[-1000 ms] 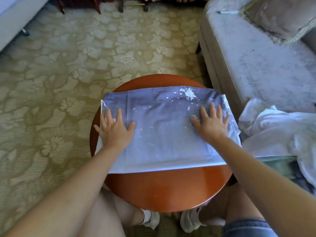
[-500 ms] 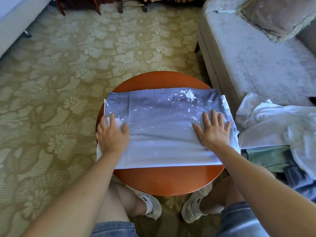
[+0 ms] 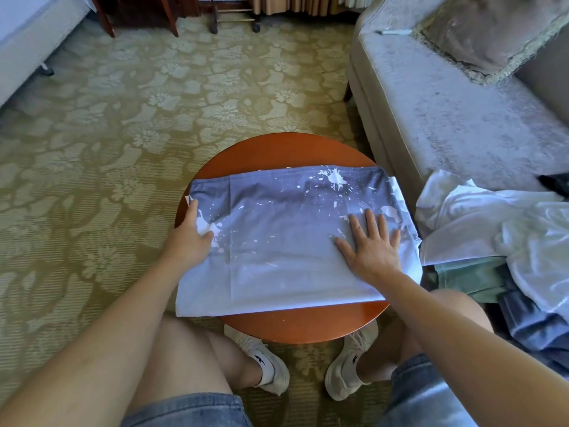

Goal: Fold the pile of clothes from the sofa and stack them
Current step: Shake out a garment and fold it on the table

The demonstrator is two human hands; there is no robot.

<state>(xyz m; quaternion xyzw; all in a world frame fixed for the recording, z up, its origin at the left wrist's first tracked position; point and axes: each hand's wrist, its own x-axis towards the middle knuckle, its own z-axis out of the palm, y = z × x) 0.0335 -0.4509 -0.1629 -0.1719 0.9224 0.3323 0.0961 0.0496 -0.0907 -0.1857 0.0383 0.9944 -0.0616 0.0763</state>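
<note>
- A blue-grey shirt (image 3: 277,241) spattered with white lies folded into a wide rectangle on a round wooden table (image 3: 277,149). It covers the middle of the tabletop from left to right. Its near left corner hangs just past the table's rim, and its right end reaches over the rim towards the sofa.
- The left hand (image 3: 191,238) is at the shirt's left edge. The thumb lies on top of the cloth and one straight finger runs along the edge towards the far side. The other fingers are out of sight, so I cannot tell whether this hand pinches the edge or only rests against it.
- The right hand (image 3: 372,245) lies flat on the right part of the shirt, palm down. Its fingers are straight, fanned apart and pointing to the far side. The cloth is under the palm, not gathered in the fingers.
- The two hands are well apart, with a smooth stretch of shirt between them.
- A loose pile of clothes lies to the right of the table, on the near end of a grey sofa (image 3: 446,118). A crumpled white garment (image 3: 492,223) is on top, a green piece (image 3: 471,275) shows under its near edge, and a dark blue-grey piece (image 3: 535,328) lies nearest of all.
- A fringed cushion (image 3: 492,29) sits at the far right of the sofa.
- The table stands on a green floral carpet (image 3: 107,134). The person's knees and pale shoes are at its near side.
</note>
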